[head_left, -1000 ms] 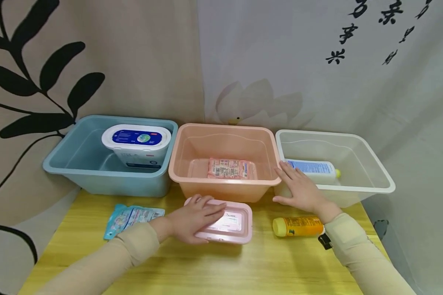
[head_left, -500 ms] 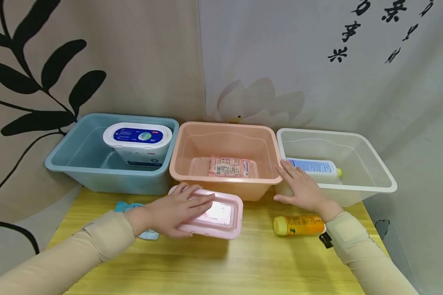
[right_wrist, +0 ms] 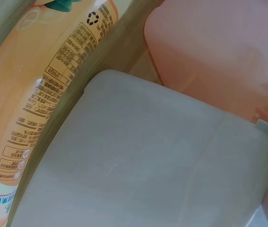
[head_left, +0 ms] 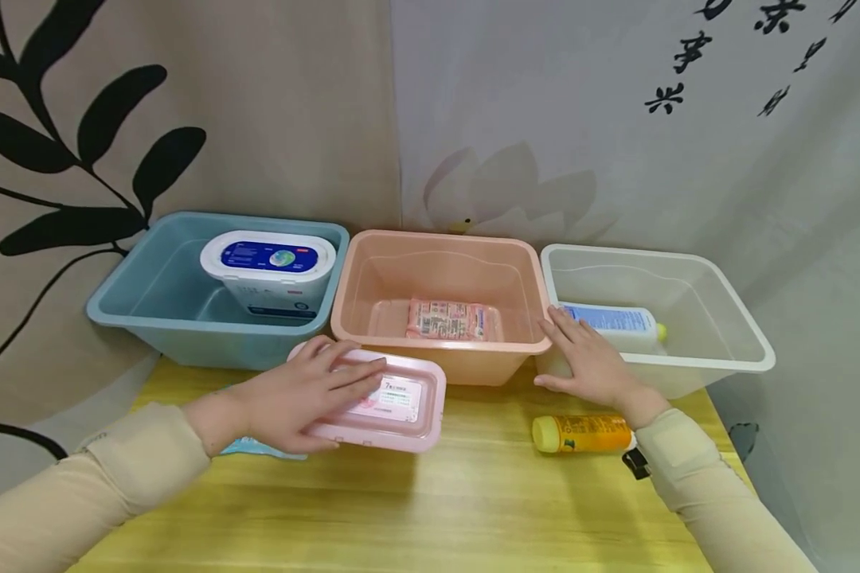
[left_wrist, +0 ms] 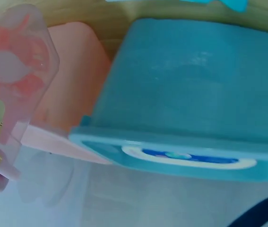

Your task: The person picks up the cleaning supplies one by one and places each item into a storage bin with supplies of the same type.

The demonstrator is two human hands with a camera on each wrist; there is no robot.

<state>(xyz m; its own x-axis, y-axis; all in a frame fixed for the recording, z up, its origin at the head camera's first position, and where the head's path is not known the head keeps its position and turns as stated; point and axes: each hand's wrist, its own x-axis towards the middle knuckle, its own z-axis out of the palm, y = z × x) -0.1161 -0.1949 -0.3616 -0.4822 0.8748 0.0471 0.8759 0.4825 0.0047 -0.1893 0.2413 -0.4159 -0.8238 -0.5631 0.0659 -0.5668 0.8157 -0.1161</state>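
In the head view my left hand [head_left: 287,398] grips a pink lidded plastic box [head_left: 401,398] across its top, thumb at the near side. The box hangs tilted above the table, before the gap between the blue bin [head_left: 186,344] and the peach bin [head_left: 476,368]. Its pink base with an "open" label shows in the left wrist view. A light-blue packet [head_left: 261,450] lies mostly hidden below my left hand. My right hand [head_left: 591,366] rests on the near left rim of the white bin [head_left: 717,368], fingers extended, holding nothing.
An orange bottle [head_left: 591,434] with a yellow cap lies by my right wrist. A white tub [head_left: 279,294] stands in the blue bin, a pink packet [head_left: 447,321] lies in the peach one, and a white bottle [head_left: 616,328] in the white one. A curtain hangs behind.
My left hand has lifted the pink box off the table and carried it left, over the light-blue packet. My right hand has stayed at the white bin's rim.
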